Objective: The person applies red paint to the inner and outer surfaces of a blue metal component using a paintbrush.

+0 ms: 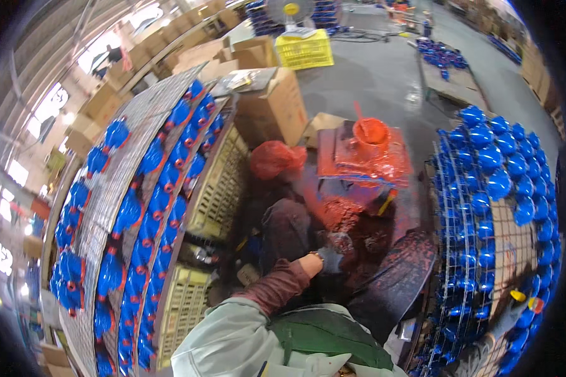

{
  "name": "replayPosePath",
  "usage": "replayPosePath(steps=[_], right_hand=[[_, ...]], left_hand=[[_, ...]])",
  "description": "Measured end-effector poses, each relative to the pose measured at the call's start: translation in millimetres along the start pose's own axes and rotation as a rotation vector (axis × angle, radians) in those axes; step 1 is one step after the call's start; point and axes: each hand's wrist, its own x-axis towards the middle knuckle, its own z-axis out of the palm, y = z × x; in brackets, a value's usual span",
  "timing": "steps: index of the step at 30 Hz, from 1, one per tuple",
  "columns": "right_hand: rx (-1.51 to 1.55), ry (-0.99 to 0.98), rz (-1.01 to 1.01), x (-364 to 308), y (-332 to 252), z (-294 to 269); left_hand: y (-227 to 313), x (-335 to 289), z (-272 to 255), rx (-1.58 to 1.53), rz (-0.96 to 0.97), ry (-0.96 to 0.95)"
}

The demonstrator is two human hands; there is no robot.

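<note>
My right hand [509, 317], in a greyish glove with yellow and orange-red fingertips, reaches over the wire rack [506, 251] on the right. Its two visible fingers stretch out apart, close to the glossy blue rounded parts [500, 183] lined up there; whether the hidden side touches one is unclear. My left hand [332, 259] hangs between my knees below a maroon sleeve, its fingers blurred against the red-stained floor. Ahead of it, a red paint pot [371, 133] with a stick in it rests on a paint-covered stand [363, 164].
On the left, a tall rack [135, 135] carries rows of blue parts with red rims, beside stacked yellowish crates [215, 188]. A cardboard box [277, 103] and red plastic bag [275, 159] stand ahead. Farther off are a yellow crate [305, 49] and a table [456, 85] of blue parts.
</note>
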Motion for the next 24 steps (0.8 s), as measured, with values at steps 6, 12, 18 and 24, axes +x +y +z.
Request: replayPosePath(steps=[6,12,18,24], right_hand=[[-0.304,-0.024,-0.196,13,33,27],[-0.091,-0.024,-0.147,21,77,18],[-0.267,-0.023,-0.462,12,25,19],[-0.244,-0.067,-0.511,12,5,17]], left_hand=[[-11,8,15,0.071,0.009,0.071],[-12,29,28,0.006,0.038,0.072],[-17,28,31,0.083,0.058,0.124],[-18,30,30,0.043,0.037,0.121]])
